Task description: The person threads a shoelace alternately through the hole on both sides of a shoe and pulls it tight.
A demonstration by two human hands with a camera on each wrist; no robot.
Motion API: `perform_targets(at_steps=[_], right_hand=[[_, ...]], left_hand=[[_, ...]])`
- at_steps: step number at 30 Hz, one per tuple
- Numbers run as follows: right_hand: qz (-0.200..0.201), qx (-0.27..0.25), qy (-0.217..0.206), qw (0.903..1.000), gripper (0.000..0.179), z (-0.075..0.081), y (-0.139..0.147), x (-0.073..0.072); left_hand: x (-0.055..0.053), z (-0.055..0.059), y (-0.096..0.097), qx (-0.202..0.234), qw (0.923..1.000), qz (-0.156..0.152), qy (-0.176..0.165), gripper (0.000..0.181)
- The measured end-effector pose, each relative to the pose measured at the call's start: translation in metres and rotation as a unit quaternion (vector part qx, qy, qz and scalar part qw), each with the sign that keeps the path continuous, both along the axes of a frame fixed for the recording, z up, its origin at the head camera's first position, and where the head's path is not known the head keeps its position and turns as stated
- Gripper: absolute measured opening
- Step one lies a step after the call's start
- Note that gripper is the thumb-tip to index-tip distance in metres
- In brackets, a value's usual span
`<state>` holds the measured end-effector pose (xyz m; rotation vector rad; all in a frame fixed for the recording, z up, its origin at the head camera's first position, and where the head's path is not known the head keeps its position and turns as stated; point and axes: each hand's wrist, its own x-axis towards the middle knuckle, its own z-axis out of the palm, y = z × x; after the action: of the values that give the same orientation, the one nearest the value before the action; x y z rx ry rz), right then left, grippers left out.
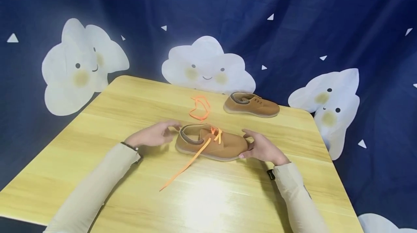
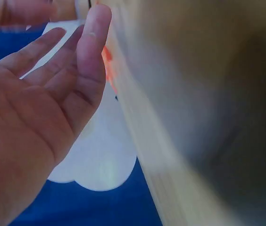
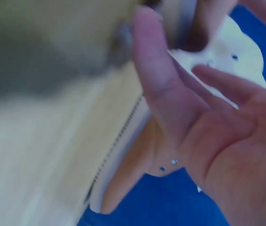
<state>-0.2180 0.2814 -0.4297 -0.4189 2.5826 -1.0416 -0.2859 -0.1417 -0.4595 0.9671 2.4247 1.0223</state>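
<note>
A brown shoe [image 1: 232, 146] sits on the wooden table, its toe to the right. Orange lace [image 1: 192, 162] runs through its eyelets, one long end trailing onto the tabletop toward the person. At the heel is the left hand [image 1: 158, 133], fingers loosely bent and a small gap before the shoe; its palm shows in the left wrist view. My right hand [image 1: 263, 149] holds the toe, thumb on the near side and fingers round the far side. The right wrist view catches the toe [image 3: 187, 23] between thumb and fingers.
A second brown shoe [image 1: 255, 106], with no lace in its eyelets, stands at the table's back edge. Left of it lies a loose orange lace [image 1: 203, 108] in a loop. Behind the table [image 1: 130, 91] hangs a dark blue curtain [image 1: 195, 4] with cloud faces.
</note>
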Motion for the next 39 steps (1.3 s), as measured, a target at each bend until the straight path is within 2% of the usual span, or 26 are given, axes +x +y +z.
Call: perform_targets(at_steps=[5, 8, 14, 19, 21, 24, 28, 31, 33, 39], right_hand=[[-0.012, -0.019, 0.019, 0.9996, 0.094, -0.012, 0.0, 0.005], [-0.016, -0.02, 0.022, 0.9994, 0.087, -0.017, -0.001, 0.007], [-0.009, -0.018, 0.044, 0.9988, 0.079, -0.022, -0.006, 0.004], [-0.007, -0.02, 0.042, 0.9989, 0.078, -0.017, -0.017, 0.0], [-0.011, -0.016, 0.047, 0.9987, 0.078, -0.013, -0.024, -0.002], [-0.017, -0.014, 0.059, 0.998, 0.076, -0.004, -0.039, -0.009], [-0.016, -0.025, 0.064, 0.9975, 0.073, 0.004, -0.062, -0.023], [-0.013, -0.029, 0.065, 0.9974, 0.071, 0.007, -0.08, -0.034], [-0.013, -0.031, 0.065, 0.9973, 0.07, 0.008, -0.094, -0.041], [0.004, 0.014, 0.112, 0.9936, 0.063, 0.007, -0.138, -0.062]], left_hand=[[0.013, -0.008, 0.012, 0.033, 0.9986, -0.027, -0.031, 0.077], [0.016, -0.009, 0.019, 0.057, 0.9972, -0.036, -0.032, 0.081], [0.019, -0.007, 0.022, 0.068, 0.9973, -0.015, -0.022, 0.083], [0.016, -0.003, 0.014, 0.066, 0.9975, 0.0, -0.024, 0.088], [0.013, 0.0, 0.007, 0.06, 0.998, 0.01, -0.018, 0.088], [0.005, 0.007, -0.006, 0.044, 0.9982, 0.041, -0.004, 0.089], [-0.006, 0.017, -0.029, 0.018, 0.9962, 0.084, 0.015, 0.087], [-0.013, 0.023, -0.046, 0.005, 0.9945, 0.101, 0.024, 0.08], [-0.017, 0.024, -0.058, 0.0, 0.9934, 0.111, 0.028, 0.075], [-0.025, 0.024, -0.097, -0.011, 0.9903, 0.133, 0.04, 0.069]])
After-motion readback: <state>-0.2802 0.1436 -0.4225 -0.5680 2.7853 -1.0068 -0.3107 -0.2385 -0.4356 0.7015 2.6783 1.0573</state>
